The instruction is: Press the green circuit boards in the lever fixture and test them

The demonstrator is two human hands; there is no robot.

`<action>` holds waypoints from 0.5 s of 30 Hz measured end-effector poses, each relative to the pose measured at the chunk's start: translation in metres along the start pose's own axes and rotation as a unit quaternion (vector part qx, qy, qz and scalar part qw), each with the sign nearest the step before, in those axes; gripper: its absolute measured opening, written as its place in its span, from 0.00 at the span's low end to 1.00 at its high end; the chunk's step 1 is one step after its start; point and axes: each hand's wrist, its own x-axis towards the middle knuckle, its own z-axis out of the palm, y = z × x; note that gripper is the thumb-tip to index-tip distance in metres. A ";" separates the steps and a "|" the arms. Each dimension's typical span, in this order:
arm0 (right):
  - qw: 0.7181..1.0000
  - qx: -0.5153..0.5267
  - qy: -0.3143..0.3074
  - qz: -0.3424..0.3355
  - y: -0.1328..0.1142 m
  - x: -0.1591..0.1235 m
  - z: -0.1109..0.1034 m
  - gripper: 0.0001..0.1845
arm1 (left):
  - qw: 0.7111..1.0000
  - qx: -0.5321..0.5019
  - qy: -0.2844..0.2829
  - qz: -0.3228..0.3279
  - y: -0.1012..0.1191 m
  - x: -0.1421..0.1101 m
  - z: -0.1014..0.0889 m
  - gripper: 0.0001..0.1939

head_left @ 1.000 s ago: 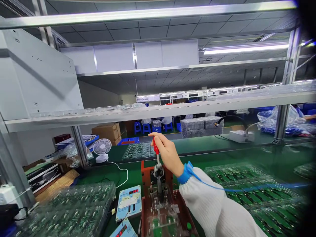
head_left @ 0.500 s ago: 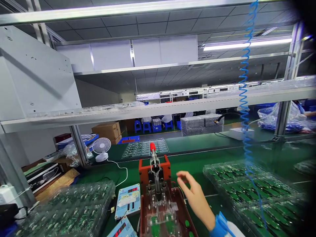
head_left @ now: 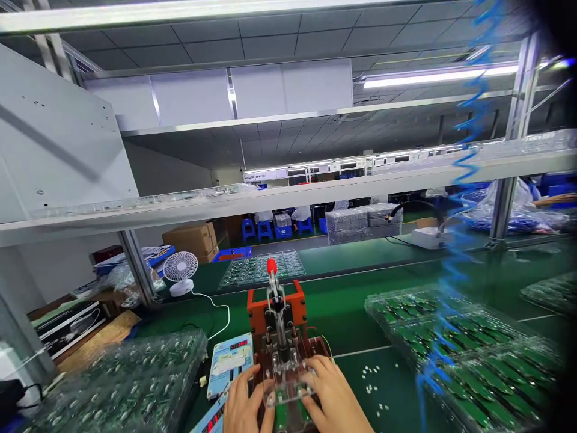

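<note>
A red and brown test fixture (head_left: pixel 295 307) with a metal toggle clamp stands in front of me. The clamp's red-tipped handle (head_left: pixel 271 266) points up. Low on the fixture, a clear plastic plate (head_left: pixel 288 392) lies over green circuit boards (head_left: pixel 280 415). At the plate's left side is my left hand (head_left: pixel 246 400), its fingers bent and the thumb against the edge. My right hand (head_left: pixel 331 391) curls over the right side, with its thumb near the boards. Both hands partly hide the fixture; the exact finger contact is hard to see.
Left of the fixture sit blue meters (head_left: pixel 231 364) with red digits and a tray of boards (head_left: pixel 121 385). To the right are another board tray (head_left: pixel 469 355) and small white pieces (head_left: pixel 372 379). A blue coiled hose (head_left: pixel 455 270) hangs there. A white fan (head_left: pixel 181 270) stands behind.
My right hand has moved left and down from beside the fixture onto the clear plate. My left hand has come into view at its left side. The blue hose is swinging.
</note>
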 end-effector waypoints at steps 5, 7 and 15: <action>0.999 0.034 -0.009 0.038 -0.016 -0.002 -0.010 0.11 | 0.999 -0.025 -0.024 0.015 0.008 0.000 -0.015 0.16; 0.996 0.072 -0.013 0.048 -0.020 -0.001 -0.014 0.11 | 0.999 -0.031 -0.037 0.011 0.014 0.000 -0.021 0.16; 0.974 0.210 -0.018 0.088 -0.024 -0.004 -0.027 0.11 | 0.984 -0.157 -0.031 -0.075 0.036 -0.001 -0.042 0.17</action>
